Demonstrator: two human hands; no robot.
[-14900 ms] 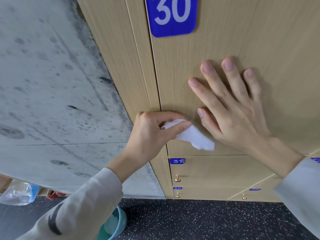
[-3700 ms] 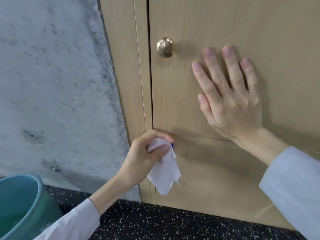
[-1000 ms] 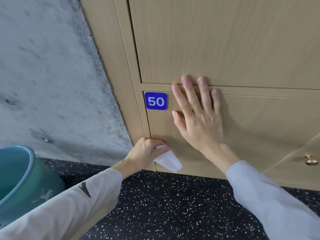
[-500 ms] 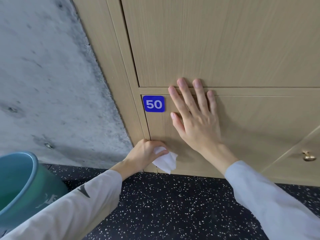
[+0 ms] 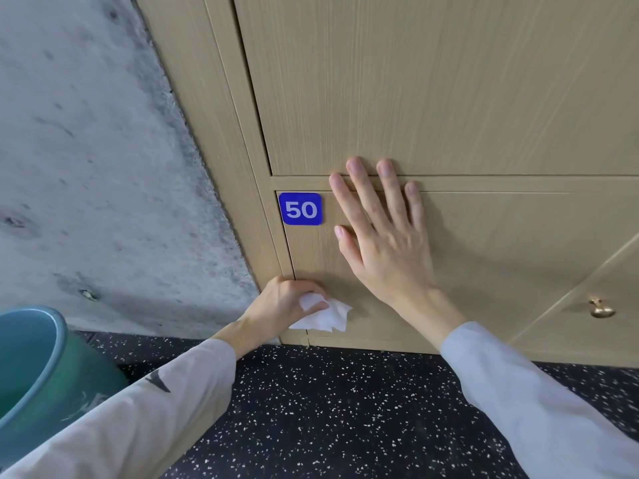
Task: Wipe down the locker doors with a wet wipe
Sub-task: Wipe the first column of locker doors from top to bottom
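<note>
Left hand (image 5: 283,307) pinches the wipe (image 5: 323,316) at door 50's (image 5: 501,257) lower left corner, 7 o'clock of the plate (image 5: 300,209). Right hand (image 5: 383,233) lies spread flat on the door. Risk: the bunched wipe skips the bottom edge or drags on the speckled floor (image 5: 345,409). Concrete wall (image 5: 103,167) at 9 o'clock, bucket (image 5: 41,375) at 8.

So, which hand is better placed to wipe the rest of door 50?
The left hand. It already grips the wet wipe against the lower left corner of door 50. The right hand lies flat and open on the door, holding nothing, so it would first need the wipe.
</note>
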